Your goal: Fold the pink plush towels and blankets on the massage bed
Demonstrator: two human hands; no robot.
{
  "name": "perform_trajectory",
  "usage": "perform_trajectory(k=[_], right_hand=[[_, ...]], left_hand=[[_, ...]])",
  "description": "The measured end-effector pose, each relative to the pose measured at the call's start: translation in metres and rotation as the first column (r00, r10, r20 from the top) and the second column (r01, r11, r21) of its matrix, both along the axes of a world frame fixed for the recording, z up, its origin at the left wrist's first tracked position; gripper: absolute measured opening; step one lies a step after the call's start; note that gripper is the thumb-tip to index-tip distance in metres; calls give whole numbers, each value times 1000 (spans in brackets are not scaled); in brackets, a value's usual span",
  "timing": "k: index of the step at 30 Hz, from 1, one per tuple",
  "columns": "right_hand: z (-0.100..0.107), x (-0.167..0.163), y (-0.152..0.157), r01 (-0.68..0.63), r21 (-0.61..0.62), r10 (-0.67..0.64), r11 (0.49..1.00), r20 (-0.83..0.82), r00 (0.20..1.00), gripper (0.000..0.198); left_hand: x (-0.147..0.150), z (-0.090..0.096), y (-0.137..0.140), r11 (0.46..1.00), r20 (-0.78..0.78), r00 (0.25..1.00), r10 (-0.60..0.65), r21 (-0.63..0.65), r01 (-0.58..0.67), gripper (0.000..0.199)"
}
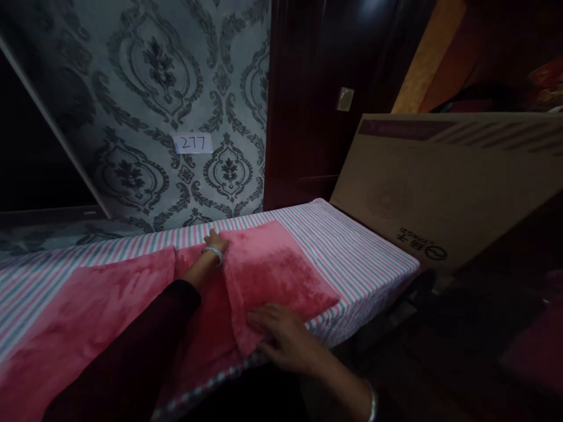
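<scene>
A pink-red plush blanket (281, 269) lies on a striped cloth, with its right part folded over in a flat panel. My left hand (215, 241), wearing a bracelet, reaches to the far end of that panel's left edge; its fingers look a little apart and rest on the plush. Near the front edge, my right hand (285, 337) lies on the same panel, fingers stretched out and thumb apart. Between the folded panel and the left part of the blanket runs a lower, darker strip, partly covered by my left arm.
The striped cloth (347, 246) covers the table, its front side hanging down. A large cardboard box (440, 187) leans at the right. Behind are patterned wallpaper with a paper label (193, 143) reading 277, and a dark door panel (308, 117). A dark screen (39, 146) stands at the left.
</scene>
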State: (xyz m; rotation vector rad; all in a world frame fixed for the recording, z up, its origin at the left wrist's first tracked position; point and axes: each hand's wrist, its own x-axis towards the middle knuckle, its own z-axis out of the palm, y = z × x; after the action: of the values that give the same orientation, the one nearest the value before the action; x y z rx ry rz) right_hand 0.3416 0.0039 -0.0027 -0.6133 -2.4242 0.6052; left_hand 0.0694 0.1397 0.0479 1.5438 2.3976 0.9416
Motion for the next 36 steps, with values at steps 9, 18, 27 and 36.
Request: perform_trajectory(k=[9, 18, 27, 36], right_hand=[[71, -12, 182, 418, 45, -418, 908, 190, 888, 57], [13, -64, 249, 405, 174, -440, 898, 416, 796, 57], [-16, -60, 261, 471, 122, -474, 874, 429, 769, 63], [24, -12, 239, 453, -8, -386, 891, 512, 768, 58]], left_hand=[[55, 29, 21, 971, -308, 935, -175, -213, 111, 68], [39, -29, 28, 922, -463, 847, -261, -378, 77, 78], [37, -49, 28, 897, -426, 858, -289, -433, 87, 84], [43, -9, 10, 895, -388, 879, -276, -436, 89, 77]])
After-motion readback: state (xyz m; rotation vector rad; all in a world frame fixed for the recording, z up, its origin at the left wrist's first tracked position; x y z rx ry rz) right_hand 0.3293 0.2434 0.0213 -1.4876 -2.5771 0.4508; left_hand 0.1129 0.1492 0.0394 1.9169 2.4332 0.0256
